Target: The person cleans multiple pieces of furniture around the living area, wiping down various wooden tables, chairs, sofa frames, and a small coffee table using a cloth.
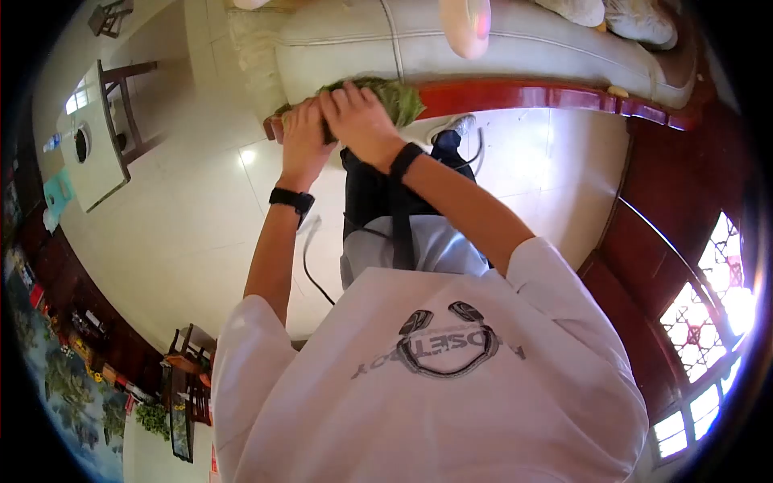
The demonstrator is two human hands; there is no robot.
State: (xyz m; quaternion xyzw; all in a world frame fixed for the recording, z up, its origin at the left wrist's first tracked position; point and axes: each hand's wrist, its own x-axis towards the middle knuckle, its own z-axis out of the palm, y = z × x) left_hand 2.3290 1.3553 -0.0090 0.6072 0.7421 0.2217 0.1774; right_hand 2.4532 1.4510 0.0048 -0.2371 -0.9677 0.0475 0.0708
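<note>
— Green cloth [396, 98], bunched up, right on the sofa's red wooden rail [547, 97], at the rail's corner end. Both hands are on it.

— Gripping it or just resting?

— Pressing, I'd say. The left hand [304, 135] and the right hand [360, 121] sit side by side, touching, with the right lapping a little over the left. Fingers are curled down into the cloth and closed on it, not spread. A loose part of the cloth sticks out past the right hand, along the rail.

— So what step is this?

— Looks to me like wiping the rail at that corner, just below the sofa's cream cushion [483, 48]. The long red stretch running away from the hands shines, but I can't tell whether it has been wiped.

— And the next move?

— My guess: it calls for sliding the cloth along the rail away from the corner, with even pressure from both palms, and the wad kept on the narrow wood so it doesn't slip off onto the tile floor [201, 201] in front of the sofa.

— Anything in the way?

— A dark cable [310, 266] trails on the floor in front of the sofa, near the feet. Worth minding when stepping sideways.
</note>
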